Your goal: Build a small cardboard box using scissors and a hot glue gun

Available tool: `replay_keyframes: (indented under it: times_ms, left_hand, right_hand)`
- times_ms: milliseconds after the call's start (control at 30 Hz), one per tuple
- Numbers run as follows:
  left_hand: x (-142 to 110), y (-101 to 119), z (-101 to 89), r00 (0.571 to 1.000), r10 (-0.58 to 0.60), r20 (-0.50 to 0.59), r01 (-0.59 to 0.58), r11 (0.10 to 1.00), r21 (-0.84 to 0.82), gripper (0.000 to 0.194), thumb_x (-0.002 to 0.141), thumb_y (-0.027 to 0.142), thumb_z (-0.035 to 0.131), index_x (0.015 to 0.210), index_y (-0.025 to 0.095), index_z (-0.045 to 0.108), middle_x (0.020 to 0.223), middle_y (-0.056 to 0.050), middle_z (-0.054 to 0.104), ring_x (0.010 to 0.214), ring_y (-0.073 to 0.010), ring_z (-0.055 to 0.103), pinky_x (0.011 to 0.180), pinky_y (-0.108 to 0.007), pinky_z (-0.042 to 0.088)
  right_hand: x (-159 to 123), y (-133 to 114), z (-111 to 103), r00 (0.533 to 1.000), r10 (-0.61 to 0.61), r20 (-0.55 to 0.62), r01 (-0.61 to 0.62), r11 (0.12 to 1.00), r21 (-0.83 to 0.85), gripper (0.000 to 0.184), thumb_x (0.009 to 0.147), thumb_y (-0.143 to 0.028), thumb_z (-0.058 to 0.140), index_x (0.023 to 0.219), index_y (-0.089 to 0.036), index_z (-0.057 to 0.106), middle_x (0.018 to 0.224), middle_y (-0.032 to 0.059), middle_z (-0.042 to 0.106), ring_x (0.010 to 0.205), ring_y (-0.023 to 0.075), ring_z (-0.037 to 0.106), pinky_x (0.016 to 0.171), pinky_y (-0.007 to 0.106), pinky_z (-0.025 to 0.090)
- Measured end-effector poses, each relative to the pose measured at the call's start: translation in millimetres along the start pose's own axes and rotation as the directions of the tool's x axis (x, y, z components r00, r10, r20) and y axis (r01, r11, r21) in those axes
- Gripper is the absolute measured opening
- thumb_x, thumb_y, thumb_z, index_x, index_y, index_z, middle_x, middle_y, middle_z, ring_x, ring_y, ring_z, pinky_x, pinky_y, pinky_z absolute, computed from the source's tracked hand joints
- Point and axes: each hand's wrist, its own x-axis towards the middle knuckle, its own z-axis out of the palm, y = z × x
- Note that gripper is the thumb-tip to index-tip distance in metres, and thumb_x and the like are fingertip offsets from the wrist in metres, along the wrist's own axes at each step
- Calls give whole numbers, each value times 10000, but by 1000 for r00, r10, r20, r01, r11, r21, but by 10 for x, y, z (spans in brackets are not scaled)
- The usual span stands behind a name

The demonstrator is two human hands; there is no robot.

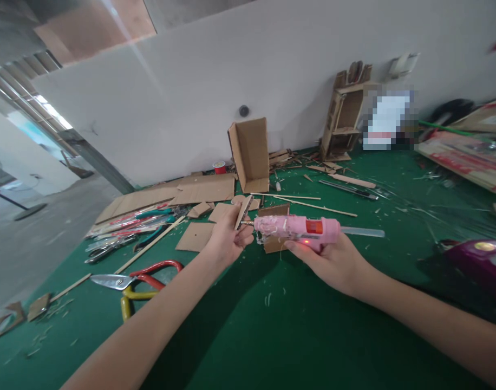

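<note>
My right hand (337, 265) is wrapped round the handle of a pink hot glue gun (288, 227), whose red light glows. A clear glue stick (364, 232) sticks out of its back end. Dried glue strings cling to the front of the gun. Held upright in my left hand (227, 235) is a small cardboard piece (243, 212), its edge turned towards me. The gun's nozzle points at this piece and is at or very near its face; exact contact is unclear. Beneath the gun, a folded cardboard piece (274, 245) rests on the green table (248, 336).
Red-handled scissors (138, 275) and yellow-handled ones (128, 303) lie at the left, near several packaged tools (138, 227). An open cardboard box (252, 154) and a cardboard shelf model (347, 116) stand against the wall. Thin sticks (313, 206) lie behind the gun; a purple object (479, 265) sits right.
</note>
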Motion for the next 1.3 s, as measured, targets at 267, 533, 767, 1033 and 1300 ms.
replay_keyframes:
  times_ms: [267,533,767,1033,1300]
  left_hand:
    - [8,-5,5,998,66,-24,-65,997,32,384,788,433,683,694,193,398,477,97,379,312,-12,218,363,-188,123]
    - [-5,-7,43,998,45,-46,-45,999,15,329,898,386,534,673,188,396,453,87,370,303,-24,204,358,-197,106]
    - [-3,-12,16,999,27,31,-27,1000,-6,409,848,396,619,614,190,355,388,106,251,310,-22,185,367,-185,96]
    - [2,-29,-13,992,42,116,-41,999,-10,400,951,329,472,599,182,351,391,87,311,307,-24,179,369,-190,98]
    - [-54,-6,20,991,35,126,-36,999,8,405,1005,304,350,618,181,356,382,87,274,313,-38,163,368,-193,93]
  right_hand:
    - [-15,-23,9,999,-38,7,37,998,51,232,890,-394,546,830,-236,706,699,0,687,621,169,620,580,276,519]
    - [-16,-15,20,998,-60,9,60,998,36,236,885,-395,546,820,-224,694,688,5,677,613,169,610,557,271,502]
    - [7,32,0,998,-26,-56,28,999,46,249,873,-389,540,712,-215,613,519,-29,513,463,128,456,426,251,406]
    - [51,10,-41,994,-38,-100,47,995,89,269,858,-358,555,628,-220,533,532,-25,508,478,129,474,447,257,418]
    - [68,31,-43,988,23,-155,-8,995,100,225,861,-413,566,732,-230,590,540,-26,527,480,146,490,443,275,412]
